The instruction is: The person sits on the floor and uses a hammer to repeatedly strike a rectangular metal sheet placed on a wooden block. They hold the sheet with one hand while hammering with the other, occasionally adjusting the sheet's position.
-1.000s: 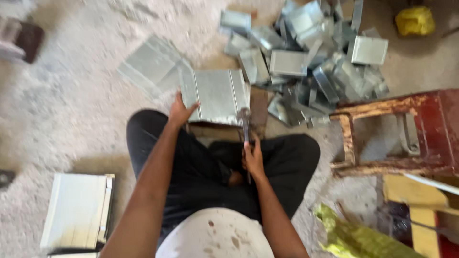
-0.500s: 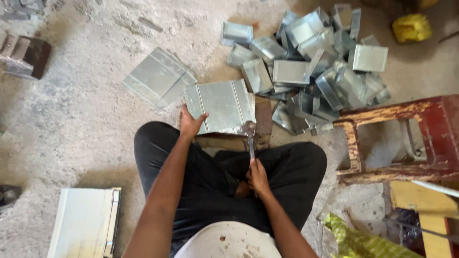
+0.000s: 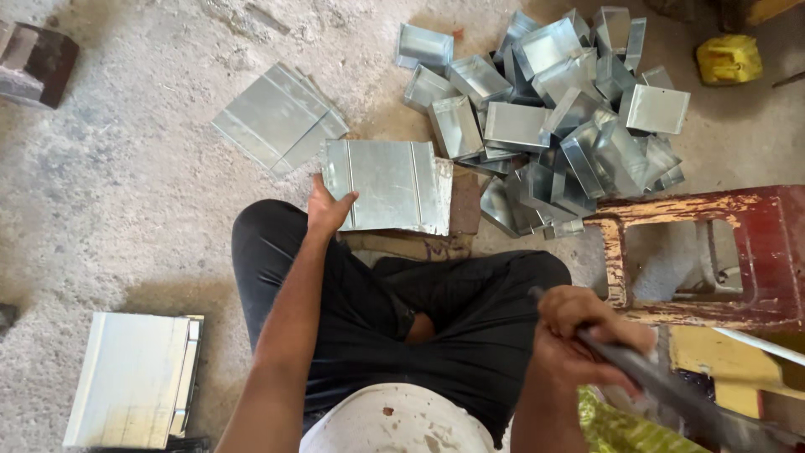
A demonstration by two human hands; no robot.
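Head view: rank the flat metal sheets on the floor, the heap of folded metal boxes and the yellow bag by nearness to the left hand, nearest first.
Measured from the left hand, which grips the ribbed metal sheet:
1. Flat metal sheets, just up and to its left on the floor.
2. Heap of folded metal boxes, farther off, up and to the right.
3. Yellow bag, farthest, in the top right corner.

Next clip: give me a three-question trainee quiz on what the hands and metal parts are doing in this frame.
1. True or false: the left hand grips the flat metal sheet by its edge.
2. What does the right hand hold?
A. a hammer
B. a folded box
C. nothing
3. Where does the pile of folded metal boxes lie relative to that sheet?

Key:
1. True
2. A
3. Beyond it, to the right, on the floor
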